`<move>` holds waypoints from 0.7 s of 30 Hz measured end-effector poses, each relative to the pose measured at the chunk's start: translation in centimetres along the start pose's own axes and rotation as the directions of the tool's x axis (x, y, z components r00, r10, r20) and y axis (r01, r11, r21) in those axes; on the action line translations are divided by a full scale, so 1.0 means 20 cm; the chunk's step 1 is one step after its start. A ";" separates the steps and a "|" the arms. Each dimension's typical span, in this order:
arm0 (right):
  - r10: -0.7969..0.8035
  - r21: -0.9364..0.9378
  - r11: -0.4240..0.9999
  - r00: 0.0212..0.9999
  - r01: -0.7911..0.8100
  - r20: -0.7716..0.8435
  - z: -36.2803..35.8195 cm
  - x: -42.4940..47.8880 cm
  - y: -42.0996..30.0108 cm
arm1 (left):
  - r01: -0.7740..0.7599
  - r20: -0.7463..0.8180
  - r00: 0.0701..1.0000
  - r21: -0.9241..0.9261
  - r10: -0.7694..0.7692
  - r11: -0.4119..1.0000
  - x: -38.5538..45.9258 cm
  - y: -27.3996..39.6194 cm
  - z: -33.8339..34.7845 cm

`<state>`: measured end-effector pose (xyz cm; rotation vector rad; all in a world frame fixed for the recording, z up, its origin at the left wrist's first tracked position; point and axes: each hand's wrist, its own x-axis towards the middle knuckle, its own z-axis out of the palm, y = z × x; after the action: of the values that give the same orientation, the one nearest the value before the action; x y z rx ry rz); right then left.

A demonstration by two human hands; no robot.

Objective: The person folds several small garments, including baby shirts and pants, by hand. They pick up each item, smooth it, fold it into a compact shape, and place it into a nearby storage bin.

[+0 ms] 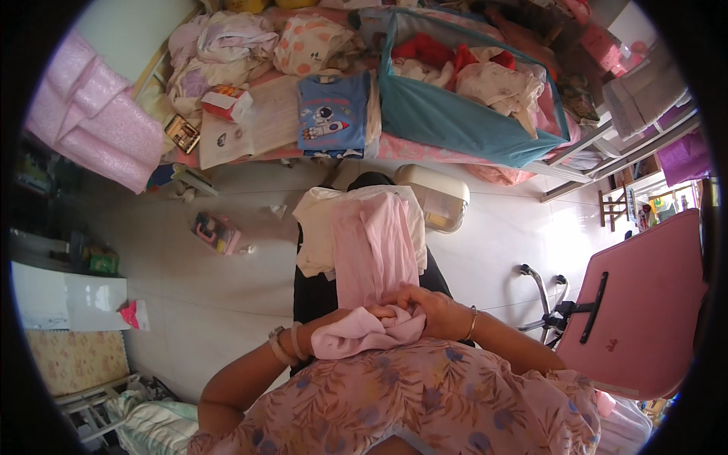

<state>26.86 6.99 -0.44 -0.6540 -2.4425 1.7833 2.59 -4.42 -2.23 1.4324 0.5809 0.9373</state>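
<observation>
A pale pink garment (pixel 375 239), perhaps a pair of child's trousers, lies lengthwise over my lap. Its near end is bunched up against my belly. My left hand (pixel 382 311) is partly inside the bunched cloth, with some fingers showing above a fold. From the other side, my right hand (pixel 438 311) pinches the same bunch, and the two hands nearly meet. Under the pink garment, a cream-coloured top (pixel 315 233) is spread across my dark-clad thighs.
Ahead, a bed holds a folded blue shirt (pixel 333 111) with an astronaut print, a teal fabric storage box (pixel 455 125) of clothes, and a red-and-white packet (pixel 227 102). On the floor are a lidded plastic bin (pixel 435 196) and a small pink case (pixel 216 232). A pink swivel chair (pixel 637 307) stands right.
</observation>
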 end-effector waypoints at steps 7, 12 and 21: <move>-0.064 -0.111 0.991 0.996 0.070 0.061 -0.02 0.07 0.00 | 0.306 -0.132 0.930 -0.232 -0.342 0.923 0.05 -0.14 -0.52; 0.022 -0.143 0.990 0.999 -0.016 0.043 -0.05 0.12 -0.01 | 0.346 -0.605 0.763 0.083 -0.228 0.935 0.09 -0.19 -0.93; 0.109 -0.123 0.987 0.992 -0.101 0.062 -0.09 0.31 0.13 | 0.959 -0.945 0.132 0.198 0.301 0.201 -0.89 -0.31 -2.50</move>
<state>22.46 11.60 -3.48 -0.7573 -2.6240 1.7327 -46.77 9.88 -16.54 1.1086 2.9198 0.7561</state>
